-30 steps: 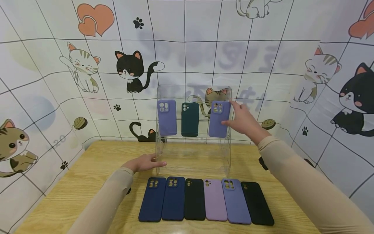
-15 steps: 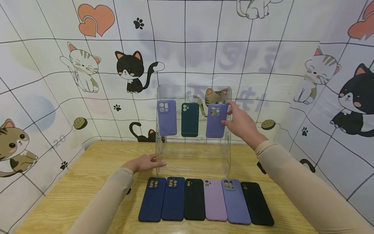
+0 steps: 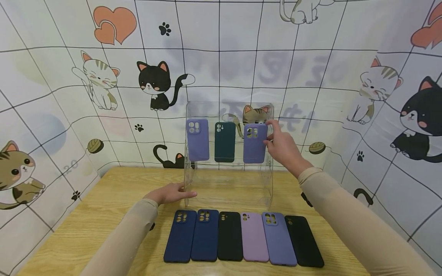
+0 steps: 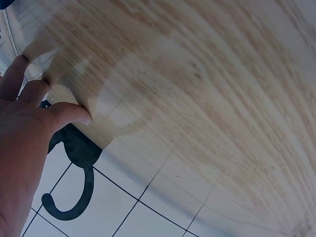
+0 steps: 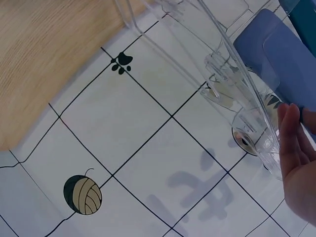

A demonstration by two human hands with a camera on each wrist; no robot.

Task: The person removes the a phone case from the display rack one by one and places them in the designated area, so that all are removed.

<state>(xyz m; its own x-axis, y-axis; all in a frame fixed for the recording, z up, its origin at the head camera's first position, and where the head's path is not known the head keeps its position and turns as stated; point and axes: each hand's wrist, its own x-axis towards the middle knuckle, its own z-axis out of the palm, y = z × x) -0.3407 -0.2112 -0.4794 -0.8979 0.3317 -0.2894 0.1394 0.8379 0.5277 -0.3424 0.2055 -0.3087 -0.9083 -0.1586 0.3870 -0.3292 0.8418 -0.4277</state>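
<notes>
My right hand holds the purple phone case by its right edge, index finger at the top corner and thumb at the side. This case stands upright on the top tier of a clear display stand, its bottom behind the front lip. In the right wrist view, my fingers are beside the stand's clear side. Left of it on the same tier stand a dark teal case and another purple case. My left hand holds the stand's lower left side, thumb in front; the left wrist view shows bent fingers.
Several phone cases lie in a row before the stand: navy, navy, black, pink-lilac, purple, black. The wooden table meets a cat-patterned wall sheet.
The purple case in my right hand has shifted slightly left and down, and its top has straightened. My right hand followed it. The left hand has kept its place at the stand.
</notes>
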